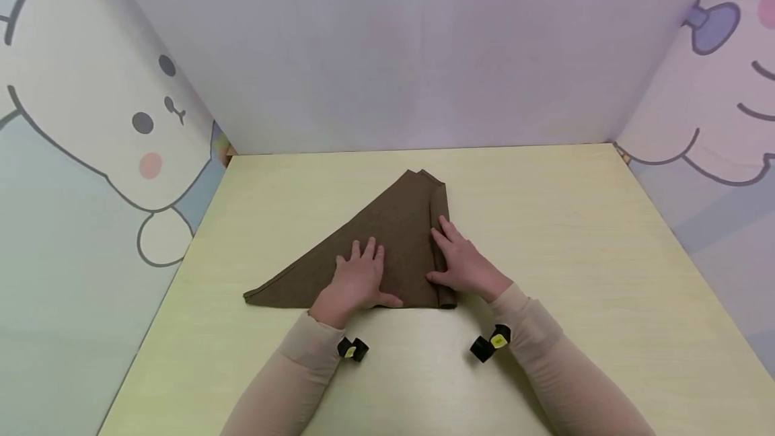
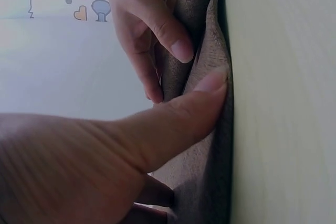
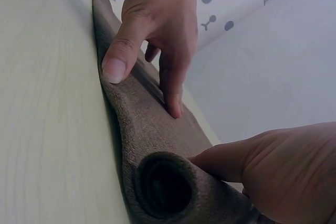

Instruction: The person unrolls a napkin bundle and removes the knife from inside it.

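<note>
A brown towel (image 1: 399, 234) lies on the table as a triangle, its long point toward the left. Its right edge is rolled into a narrow tube, whose open end (image 3: 165, 184) faces the right wrist view. My left hand (image 1: 354, 284) rests on the flat middle with fingers spread, its thumb on the near edge. In the left wrist view that thumb (image 2: 194, 103) presses the towel's border. My right hand (image 1: 463, 264) lies over the rolled edge, fingers extended along it and thumb touching its inner side. The fingertips beneath the roll, if any, are hidden.
The pale wooden table (image 1: 545, 221) extends on all sides of the towel. A plain white wall (image 1: 387, 52) stands along its far edge, with cartoon-printed panels (image 1: 91, 120) at the sides. Small black devices (image 1: 490, 342) are strapped at both wrists.
</note>
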`<state>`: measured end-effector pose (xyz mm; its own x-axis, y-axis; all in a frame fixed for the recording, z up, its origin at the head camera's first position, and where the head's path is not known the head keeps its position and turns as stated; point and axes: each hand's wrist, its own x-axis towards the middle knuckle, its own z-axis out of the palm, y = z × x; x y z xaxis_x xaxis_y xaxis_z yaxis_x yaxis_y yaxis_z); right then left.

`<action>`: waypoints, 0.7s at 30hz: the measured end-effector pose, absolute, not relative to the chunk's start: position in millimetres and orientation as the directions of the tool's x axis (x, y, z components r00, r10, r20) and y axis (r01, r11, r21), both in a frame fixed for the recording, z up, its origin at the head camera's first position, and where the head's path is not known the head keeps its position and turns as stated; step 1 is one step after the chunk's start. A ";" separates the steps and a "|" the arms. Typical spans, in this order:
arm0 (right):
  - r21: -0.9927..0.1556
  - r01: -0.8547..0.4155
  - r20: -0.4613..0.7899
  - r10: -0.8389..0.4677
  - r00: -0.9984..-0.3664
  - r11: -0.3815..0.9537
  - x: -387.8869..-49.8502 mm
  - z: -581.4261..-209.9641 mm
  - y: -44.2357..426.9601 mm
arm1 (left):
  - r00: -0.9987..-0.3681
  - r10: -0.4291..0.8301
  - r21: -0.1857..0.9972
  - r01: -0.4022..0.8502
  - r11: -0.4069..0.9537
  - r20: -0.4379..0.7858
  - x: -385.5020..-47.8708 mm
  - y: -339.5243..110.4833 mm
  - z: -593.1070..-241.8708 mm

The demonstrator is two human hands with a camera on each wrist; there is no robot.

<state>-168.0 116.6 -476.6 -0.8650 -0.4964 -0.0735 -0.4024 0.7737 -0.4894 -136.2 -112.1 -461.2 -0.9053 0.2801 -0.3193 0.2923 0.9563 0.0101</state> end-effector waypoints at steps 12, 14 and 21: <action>-0.494 -0.383 -0.098 -0.488 -0.867 0.781 -166.6 -474.0 117.8 | -0.915 0.275 0.021 0.282 0.959 -0.295 -134.9 -117.0 -461.7; -0.498 -0.375 -0.104 -0.483 -0.869 0.782 -166.9 -472.8 118.9 | -0.915 0.279 0.028 0.284 0.959 -0.291 -135.2 -117.1 -461.6; -0.495 -0.362 -0.122 -0.476 -0.871 0.790 -169.5 -471.8 123.4 | -0.912 0.271 0.056 0.267 0.962 -0.308 -136.8 -117.0 -460.3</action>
<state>-169.5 123.4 -471.8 -0.8709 -0.4760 -0.1223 -0.3621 0.7898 -0.4952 -136.8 -117.0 -460.3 -0.9120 0.2713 -0.3077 0.2671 0.9620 0.0564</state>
